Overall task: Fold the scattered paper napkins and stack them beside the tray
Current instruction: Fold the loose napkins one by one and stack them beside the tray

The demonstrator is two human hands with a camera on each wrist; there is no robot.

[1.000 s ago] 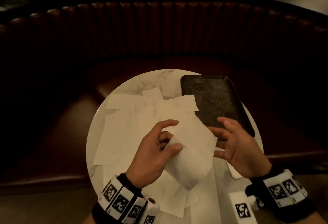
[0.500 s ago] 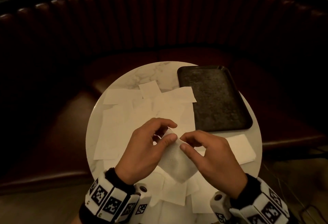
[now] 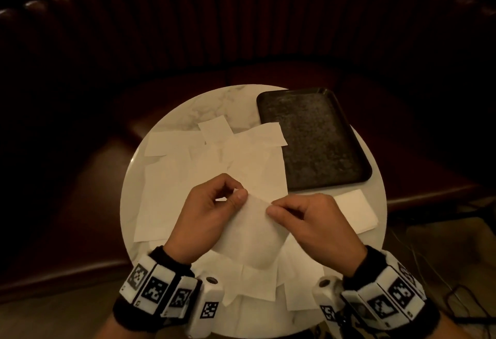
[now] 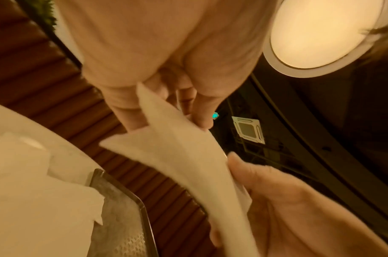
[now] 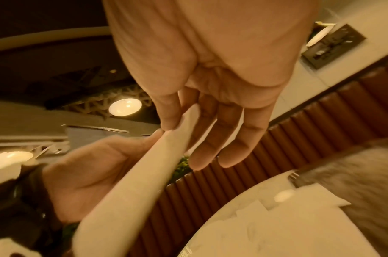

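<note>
I hold one white paper napkin (image 3: 252, 231) in the air over the near half of the round table (image 3: 188, 107). My left hand (image 3: 212, 212) pinches its top left corner between thumb and forefinger. My right hand (image 3: 308, 220) pinches the top right corner. The sheet hangs down between both hands and bows at its lower end. In the left wrist view the napkin (image 4: 188, 156) runs from my left hand's fingers (image 4: 202, 114) down to my right hand (image 4: 298, 200). In the right wrist view the napkin (image 5: 144, 173) is seen edge on. A folded napkin (image 3: 357, 212) lies just in front of the dark tray (image 3: 314, 140).
Several unfolded napkins (image 3: 171, 183) lie scattered and overlapping across the left and middle of the table, and more (image 3: 255, 282) lie at the near edge under my wrists. A dark red booth seat (image 3: 241, 22) curves round the far side. Cables (image 3: 456, 295) lie on the floor at right.
My right hand came in from beside the tray and took the napkin's top edge next to my left hand. The hands have since drawn slightly apart, spreading the sheet.
</note>
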